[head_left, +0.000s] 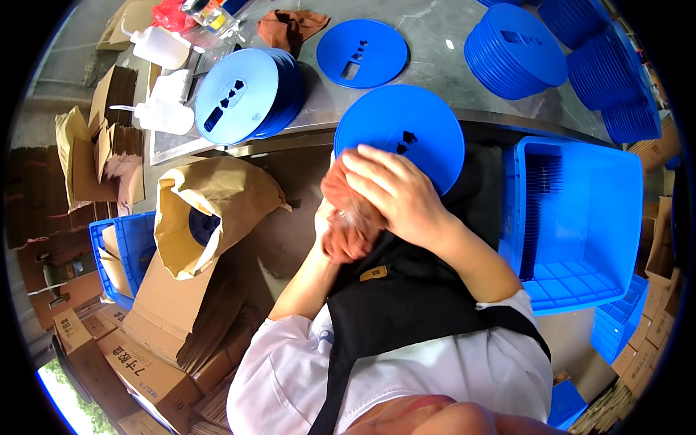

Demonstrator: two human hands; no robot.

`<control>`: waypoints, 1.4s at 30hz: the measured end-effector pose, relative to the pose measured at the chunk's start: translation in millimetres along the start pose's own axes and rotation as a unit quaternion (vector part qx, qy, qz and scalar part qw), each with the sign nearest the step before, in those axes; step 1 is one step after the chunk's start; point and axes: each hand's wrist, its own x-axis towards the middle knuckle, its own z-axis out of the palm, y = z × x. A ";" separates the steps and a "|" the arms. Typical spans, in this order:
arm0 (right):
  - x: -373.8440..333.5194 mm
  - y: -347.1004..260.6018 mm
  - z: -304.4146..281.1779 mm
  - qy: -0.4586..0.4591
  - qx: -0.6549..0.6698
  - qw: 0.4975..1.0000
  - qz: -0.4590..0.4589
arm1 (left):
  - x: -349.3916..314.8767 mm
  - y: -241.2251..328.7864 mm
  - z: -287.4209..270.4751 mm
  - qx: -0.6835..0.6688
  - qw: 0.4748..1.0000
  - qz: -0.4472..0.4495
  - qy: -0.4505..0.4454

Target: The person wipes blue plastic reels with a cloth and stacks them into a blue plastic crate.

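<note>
A round blue plastic reel disc (428,134) with small cutouts is held tilted at the table's front edge, before my black apron. My right hand (406,196) lies over a crumpled reddish-brown cloth (353,225), fingers bent against it near the disc's lower left rim. My left hand (323,221) is at the left rim of the disc; the cloth hides most of its fingers, and one fingertip shows beside the rim. Beyond, a single blue disc (377,54) lies flat on the metal table. To its left leans a stack of similar discs (239,94).
More disc stacks (507,54) stand at the table's right. A blue crate (587,217) with discs along its left wall is at my right. An open paper sack (225,188) and cardboard boxes (145,370) are at left. Squeeze bottles (163,116) and another brown cloth (286,27) lie on the table.
</note>
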 end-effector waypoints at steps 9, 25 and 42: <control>-37.8 83.1 -21.2 0.375 0.292 0.810 0.343 | 0.9 4.6 4.3 0.093 0.996 -0.006 -0.013; -52.1 -4.6 11.1 0.116 0.101 0.979 0.136 | 24.1 -33.2 -13.5 -0.144 0.978 0.055 -0.140; -45.7 -3.0 -2.6 -0.038 0.075 0.993 0.086 | 9.2 -14.0 -39.4 0.098 0.993 0.050 -0.043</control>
